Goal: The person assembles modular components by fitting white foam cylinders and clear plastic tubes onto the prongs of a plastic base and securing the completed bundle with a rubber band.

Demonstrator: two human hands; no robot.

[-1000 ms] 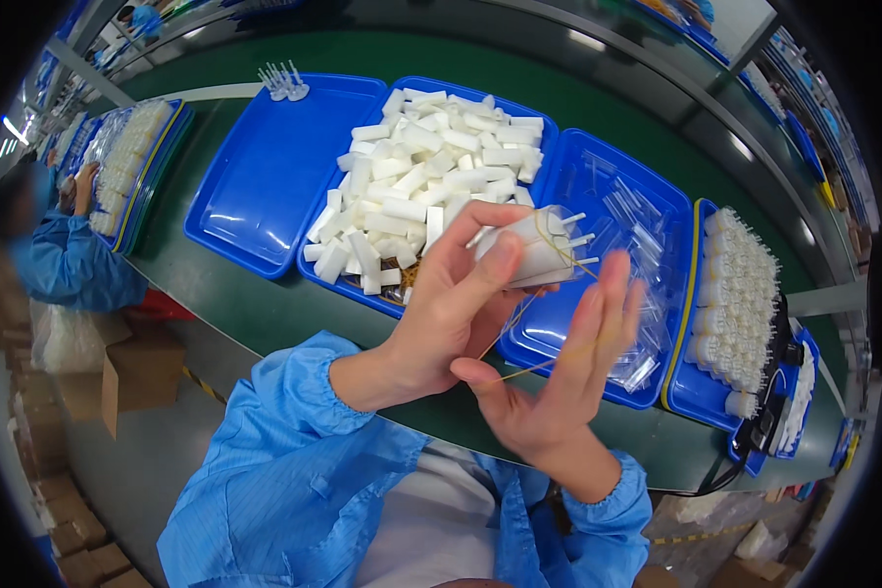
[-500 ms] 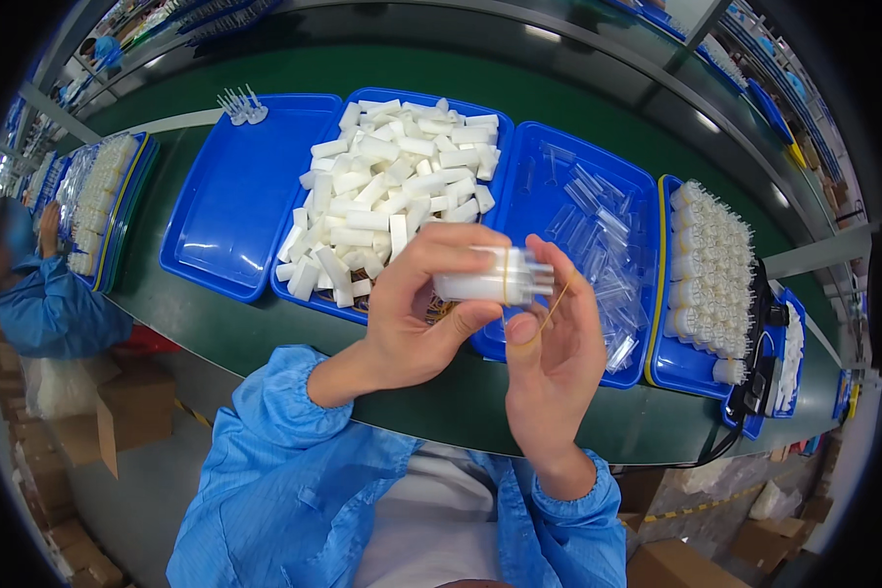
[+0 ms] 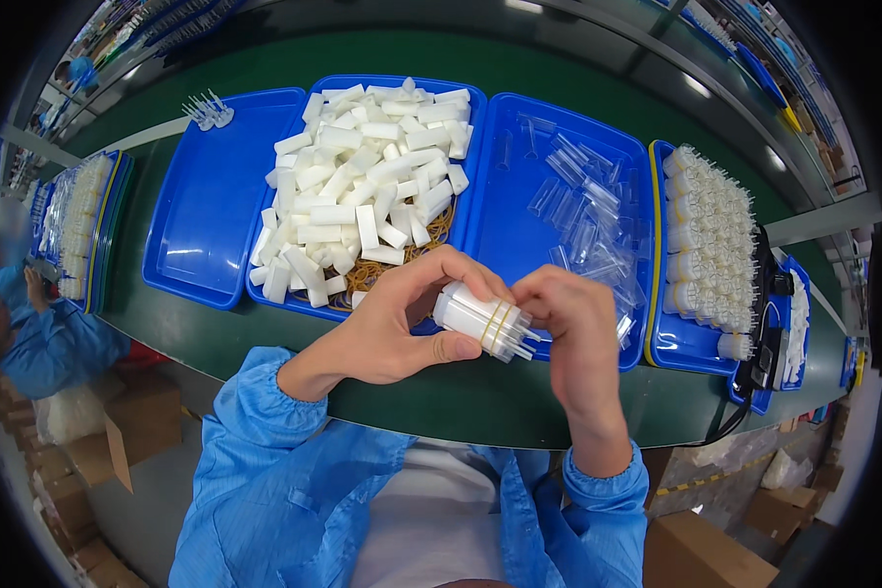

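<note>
My left hand point(image 3: 402, 318) is wrapped around a bundle of white and clear plastic tubes point(image 3: 465, 312), tilted with its thin prongs pointing right. Tan rubber bands point(image 3: 498, 323) circle the bundle near its pronged end. Against the upper edge of that end, my right hand point(image 3: 576, 323) has its fingers curled and closed. What its fingertips grip is hidden from view. Behind my left hand, a blue tray point(image 3: 472, 113) carries a heap of white foam-like blocks point(image 3: 367, 176), with loose rubber bands point(image 3: 402, 265) along its near side.
Clear tubes point(image 3: 593, 196) lie in a blue tray point(image 3: 500, 211) to the right. Farther right, a tray point(image 3: 691, 358) holds rows of banded bundles point(image 3: 706, 245). A blue tray point(image 3: 206, 216) at left has several pronged pieces point(image 3: 209, 113) at its far corner. A co-worker point(image 3: 54, 328) sits far left.
The rubber band stretched between my right thumb and finger now looks to be around the bundle. My right hand has turned and curled closed; the bundle's pronged end has tilted down.
</note>
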